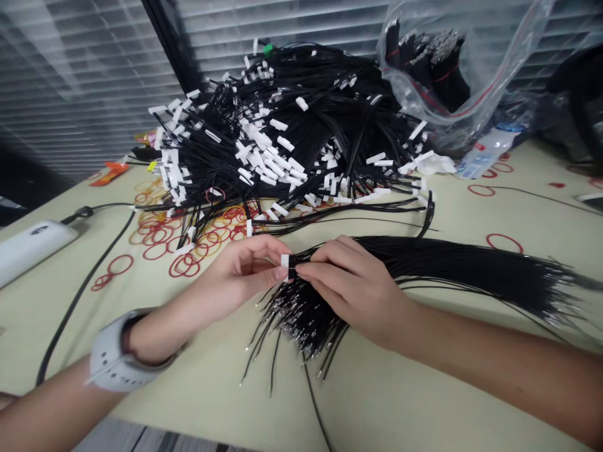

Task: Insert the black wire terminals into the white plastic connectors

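Between the thumb and fingers of my left hand [249, 267] is a small white connector housing [285, 261], held upright. My right hand [355, 279] pinches a thin black wire close to the housing's right side; whether the wire's tip is inside it I cannot tell. Under both hands lies a thick bundle of black wires [438, 263] with bare metal terminals at its ends. Behind them rises a large heap of black wires with white connectors [277, 160].
Red and yellow rubber bands [160, 235] lie scattered left of centre. At the back right are a clear plastic bag [485, 81] of wire bundles and a plastic bottle [487, 154]. A white power strip [35, 248] and an orange tool [109, 174] lie left. Window blinds stand behind.
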Demonstrator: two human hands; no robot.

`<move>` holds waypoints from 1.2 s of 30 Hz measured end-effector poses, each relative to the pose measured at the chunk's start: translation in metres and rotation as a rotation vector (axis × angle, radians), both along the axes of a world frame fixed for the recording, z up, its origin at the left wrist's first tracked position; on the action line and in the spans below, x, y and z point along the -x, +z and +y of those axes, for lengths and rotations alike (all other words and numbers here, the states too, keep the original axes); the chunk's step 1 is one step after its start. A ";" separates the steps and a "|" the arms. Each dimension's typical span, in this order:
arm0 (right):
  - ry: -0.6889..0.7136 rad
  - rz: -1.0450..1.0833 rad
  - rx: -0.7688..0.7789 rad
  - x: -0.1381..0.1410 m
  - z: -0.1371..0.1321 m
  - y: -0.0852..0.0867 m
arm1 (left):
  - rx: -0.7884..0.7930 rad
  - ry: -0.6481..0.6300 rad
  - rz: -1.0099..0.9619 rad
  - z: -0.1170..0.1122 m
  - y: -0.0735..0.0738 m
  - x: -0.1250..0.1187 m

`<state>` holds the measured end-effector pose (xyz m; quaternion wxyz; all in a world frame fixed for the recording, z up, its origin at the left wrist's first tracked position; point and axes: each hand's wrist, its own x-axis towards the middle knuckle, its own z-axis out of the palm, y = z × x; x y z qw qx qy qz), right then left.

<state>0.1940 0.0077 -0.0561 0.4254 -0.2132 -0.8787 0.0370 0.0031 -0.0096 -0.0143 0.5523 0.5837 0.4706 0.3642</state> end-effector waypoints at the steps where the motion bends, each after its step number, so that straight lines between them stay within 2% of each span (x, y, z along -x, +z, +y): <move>1: 0.004 0.000 0.007 0.000 0.000 0.000 | 0.008 0.002 0.007 0.000 0.000 0.000; 7: 0.032 0.004 0.022 0.002 0.001 -0.002 | 0.000 -0.009 0.043 0.000 -0.003 0.000; 14: 0.048 0.049 -0.010 0.004 -0.001 -0.001 | -0.044 -0.007 0.059 -0.006 0.002 -0.008; 19: -0.033 -0.122 -0.084 -0.005 0.004 0.024 | -0.016 0.058 0.005 0.004 -0.002 -0.001; 21: 0.035 -0.263 -0.097 -0.011 0.006 0.036 | 0.023 0.105 -0.005 0.008 -0.004 0.003; 24: 0.156 -0.520 -0.014 -0.019 0.006 0.047 | 0.110 0.139 -0.030 0.009 -0.006 0.008; 27: 0.124 -0.643 0.044 -0.024 0.007 0.046 | 0.153 0.147 -0.057 0.009 -0.007 0.010; 32: 0.133 -0.673 0.030 -0.025 0.007 0.041 | 0.159 0.110 -0.081 0.009 -0.006 0.011; 36: 0.136 -0.676 0.037 -0.025 0.005 0.047 | 0.185 0.110 -0.070 0.008 -0.006 0.011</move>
